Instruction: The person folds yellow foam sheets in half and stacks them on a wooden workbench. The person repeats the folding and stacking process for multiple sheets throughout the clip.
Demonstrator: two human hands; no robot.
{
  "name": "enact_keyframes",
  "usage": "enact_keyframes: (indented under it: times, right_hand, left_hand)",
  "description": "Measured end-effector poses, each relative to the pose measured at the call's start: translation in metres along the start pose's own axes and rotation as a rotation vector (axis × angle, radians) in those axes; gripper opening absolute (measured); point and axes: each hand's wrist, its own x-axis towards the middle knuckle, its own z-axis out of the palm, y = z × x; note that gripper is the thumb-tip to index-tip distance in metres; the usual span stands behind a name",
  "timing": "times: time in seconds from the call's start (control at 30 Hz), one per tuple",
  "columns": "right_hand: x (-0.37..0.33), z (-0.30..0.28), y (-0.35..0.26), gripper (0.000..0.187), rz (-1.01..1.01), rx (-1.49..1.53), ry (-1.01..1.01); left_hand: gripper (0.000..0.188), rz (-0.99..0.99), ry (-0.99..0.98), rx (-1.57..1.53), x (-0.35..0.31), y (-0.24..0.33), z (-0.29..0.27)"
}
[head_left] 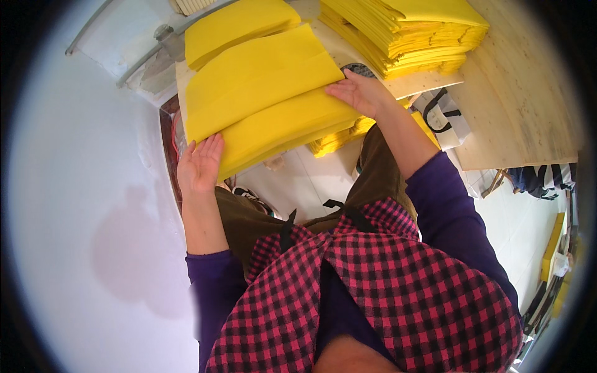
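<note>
grip of the left hand (200, 166) and right hand (365, 94) open, set at opposite sides of a yellow fabric-like sheet (261, 81)

the left palm is turned up, its fingers straight and its fingertips at the sheet's near left corner; the right hand has its thumb apart from its fingers, beside the right corner. neither is closed around anything.

the sheet lies at a slant over a yellow stack (286, 129), whose near part shows below it. beyond the sheet is another yellow stack of sheets (239, 26). a tall yellow pile (429, 40) stands on the wooden bench (429, 81) to the right, and a dark oval object (359, 69), partly hidden, sits just past the right hand. a white bag with black handles (454, 124) is lower on the right. the person wears a pink-and-black checked apron (429, 280).
</note>
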Motion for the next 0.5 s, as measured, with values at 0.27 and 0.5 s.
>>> enact_keyframes:
  times: [0.27,0.5]
  right_hand:
    - [0.022,-0.003,-0.012,0.033,0.059,-0.150,0.061]
    - [0.031,0.001,-0.021,0.024,0.049,-0.420,0.101]
  left_hand:
    - [0.040,0.146,0.118,0.078,0.021,0.011,0.003]
    - [0.032,0.121,0.181,0.216,0.031,0.033,-0.002]
